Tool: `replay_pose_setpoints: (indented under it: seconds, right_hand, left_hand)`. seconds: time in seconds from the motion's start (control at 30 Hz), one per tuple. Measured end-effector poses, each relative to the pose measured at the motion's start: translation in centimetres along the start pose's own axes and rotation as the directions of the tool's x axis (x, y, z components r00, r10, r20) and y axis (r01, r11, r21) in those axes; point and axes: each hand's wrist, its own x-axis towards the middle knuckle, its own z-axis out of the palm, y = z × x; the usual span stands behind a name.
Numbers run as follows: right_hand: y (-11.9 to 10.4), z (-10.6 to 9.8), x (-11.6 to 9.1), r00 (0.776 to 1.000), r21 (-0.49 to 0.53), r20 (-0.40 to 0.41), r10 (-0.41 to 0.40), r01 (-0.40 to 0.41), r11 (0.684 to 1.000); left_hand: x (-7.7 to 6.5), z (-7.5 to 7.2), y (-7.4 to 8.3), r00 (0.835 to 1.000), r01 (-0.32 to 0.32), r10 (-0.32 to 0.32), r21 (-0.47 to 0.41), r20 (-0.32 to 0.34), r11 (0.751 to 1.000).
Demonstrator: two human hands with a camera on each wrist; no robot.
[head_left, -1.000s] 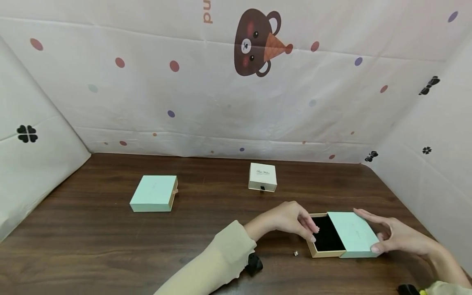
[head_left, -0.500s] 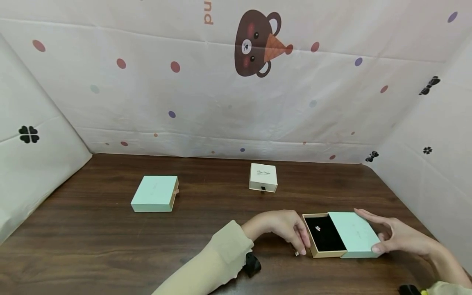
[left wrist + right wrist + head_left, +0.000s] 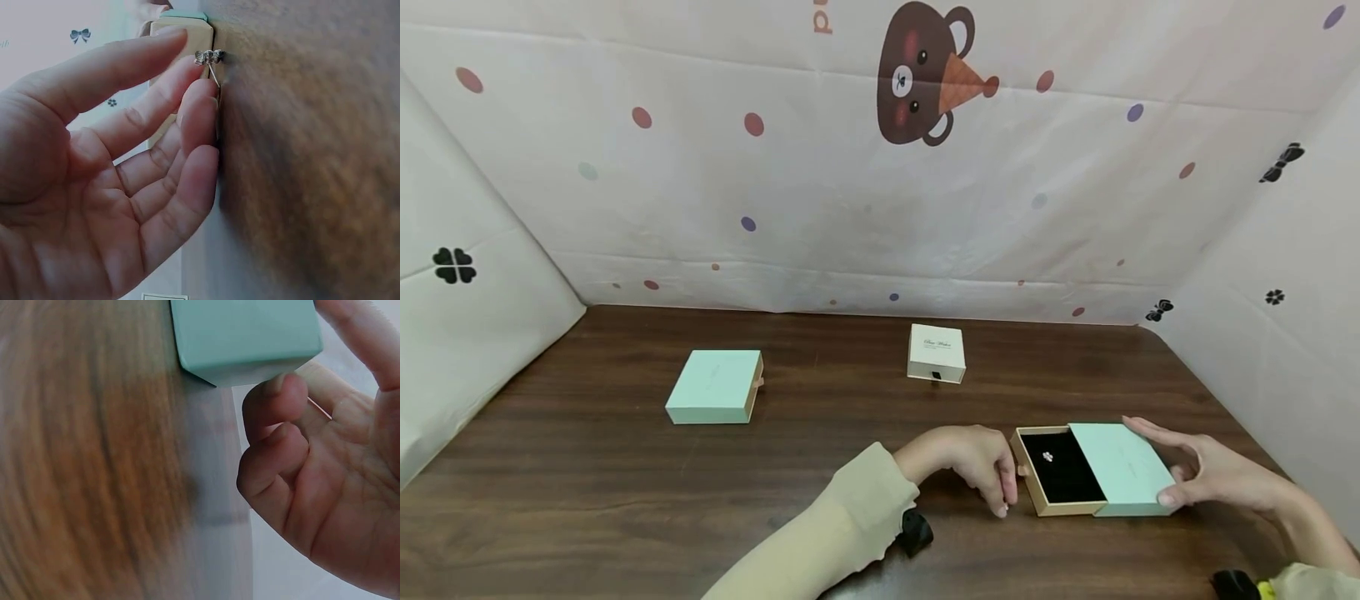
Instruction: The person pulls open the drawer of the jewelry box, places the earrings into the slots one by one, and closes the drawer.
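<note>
A mint-green jewelry box (image 3: 1123,471) lies at the right with its cream drawer (image 3: 1063,509) pulled out leftward. On the drawer's black lining sits a small flower-shaped stud earring (image 3: 1048,457). My right hand (image 3: 1232,479) holds the mint sleeve at its right end, thumb at the near corner and a finger at the far one. Left of the drawer, my left hand (image 3: 973,462) reaches down to the table. A second stud earring (image 3: 208,57) is right at its index fingertip, post showing, with the thumb apart from it in the left wrist view.
A closed mint box (image 3: 715,385) stands at the left on the brown wooden table (image 3: 625,500). Toward the back is a smaller white box (image 3: 936,353) with a black tab. A printed white cloth (image 3: 820,183) walls the table at the back and sides.
My left hand has let go of the first earring on the black lining and moved left and down to the second one. My right hand has stayed on the box.
</note>
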Motion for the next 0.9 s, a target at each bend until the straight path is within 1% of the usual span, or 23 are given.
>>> replay_pose_setpoints:
  seconds: [0.07, 0.23, 0.37, 0.5, 0.63, 0.77, 0.9]
  right_hand:
    - [0.0, -0.1, 0.0, 1.000, -0.014, -0.005, -0.001, 0.001, 1.000]
    - [0.0, -0.1, 0.1, 1.000, -0.037, -0.017, -0.004, 0.003, 0.999]
    - [0.0, -0.2, 0.1, 1.000, -0.040, -0.018, -0.015, 0.014, 0.999]
    - [0.2, -0.2, 0.0, 1.000, -0.037, -0.010, -0.025, 0.025, 0.999]
    - [0.2, -0.2, 0.0, 1.000, -0.034, -0.008, -0.017, 0.017, 0.999]
    - [0.2, -0.1, 0.0, 1.000, -0.034, -0.009, -0.018, 0.017, 0.999]
    - [0.1, -0.1, 0.0, 1.000, -0.036, -0.008, -0.015, 0.015, 0.999]
  left_hand:
    - [0.0, 0.0, 0.0, 1.000, 0.006, -0.006, 0.029, 0.000, 1.000]
    - [-0.1, -0.1, 0.1, 1.000, 0.019, -0.019, 0.066, -0.010, 0.998]
    - [0.0, 0.0, 0.2, 1.000, -0.003, 0.004, 0.122, -0.014, 0.993]
    - [0.0, 0.2, 0.6, 0.999, -0.032, 0.033, 0.204, -0.004, 0.979]
    - [0.1, 0.5, 0.8, 0.999, -0.025, 0.031, 0.269, -0.018, 0.963]
    - [0.0, 0.6, 0.9, 0.999, -0.010, 0.020, 0.287, -0.032, 0.958]
    - [-0.1, 0.6, 1.1, 0.999, -0.015, 0.027, 0.304, -0.035, 0.953]
